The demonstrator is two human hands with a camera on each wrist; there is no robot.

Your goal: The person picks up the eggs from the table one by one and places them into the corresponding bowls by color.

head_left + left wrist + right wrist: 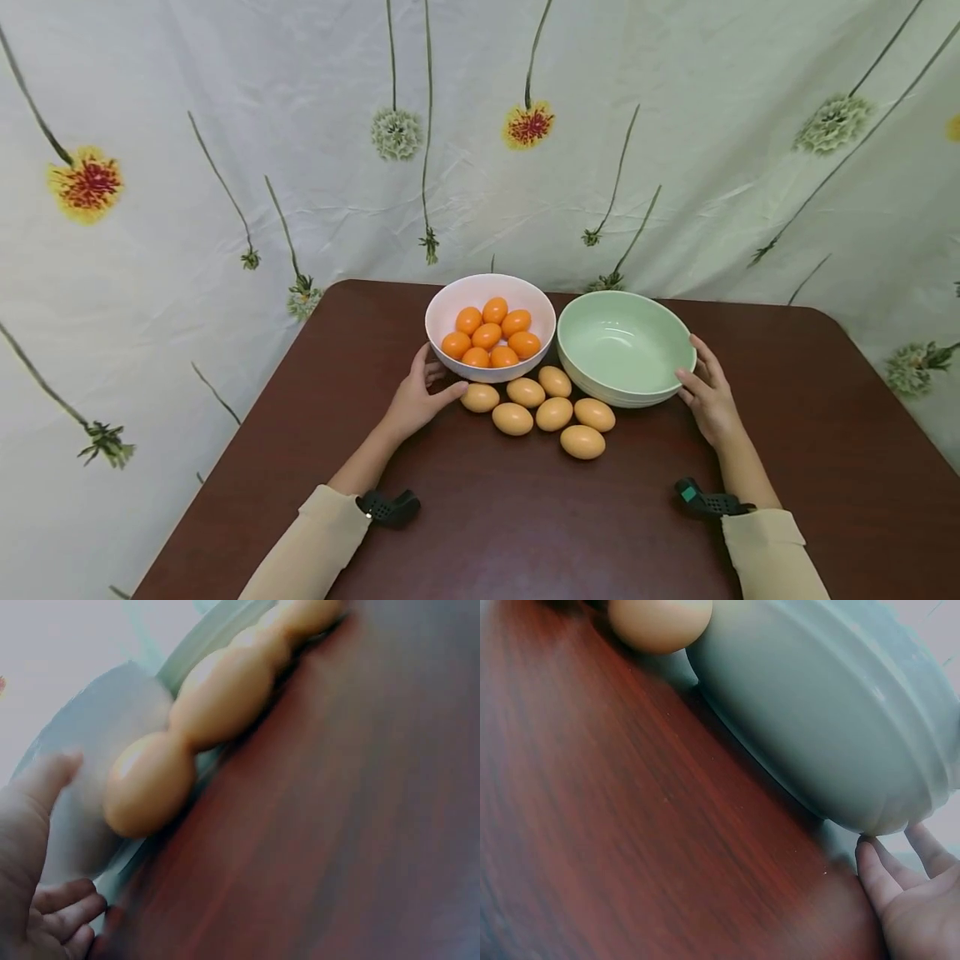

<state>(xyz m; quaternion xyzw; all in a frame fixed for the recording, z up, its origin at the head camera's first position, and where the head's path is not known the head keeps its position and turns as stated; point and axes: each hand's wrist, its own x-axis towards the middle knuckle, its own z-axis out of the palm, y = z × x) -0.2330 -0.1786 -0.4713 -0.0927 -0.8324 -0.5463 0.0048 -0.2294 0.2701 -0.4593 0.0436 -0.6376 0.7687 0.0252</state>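
A pale pink bowl (489,372) holds several bright orange, egg-shaped pieces (487,336). My left hand (415,402) is at its left side, fingers beside the wall and thumb stretched toward the nearest of several light brown eggs (512,419). To the right stands a light green bowl (618,343) with nothing in it. Against its right side my right hand (712,402) rests with thumb and fingers spread, the thumb near the rim. In the right wrist view, the fingertips (866,851) come right up to the green bowl's outer wall.
Both bowls stand side by side near the far edge of a dark reddish-brown table (525,525). The brown eggs lie loosely grouped in front of them. Behind hangs a pale curtain (315,125) printed with flowers. A black band (388,507) sits on each wrist.
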